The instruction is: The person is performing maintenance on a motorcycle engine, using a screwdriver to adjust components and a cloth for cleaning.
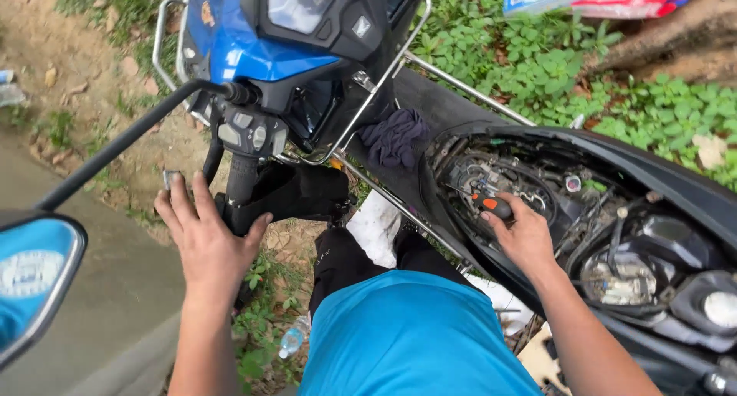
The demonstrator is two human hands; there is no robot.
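two hands busy: my left hand (206, 235), fingers spread, cups the black rubber handlebar grip (242, 182); my right hand (522, 235) wraps the black-and-orange screwdriver handle (491, 205) in the open engine bay (537, 188) (tip hidden). a slip could snag wires.

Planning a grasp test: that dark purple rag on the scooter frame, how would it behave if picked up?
The purple rag lies crumpled and draped over the black frame panel, so probably floppy, with no shape of its own. It looks thin, so likely light. Folds offer pinch points; it may snag on the chrome rail beside it.
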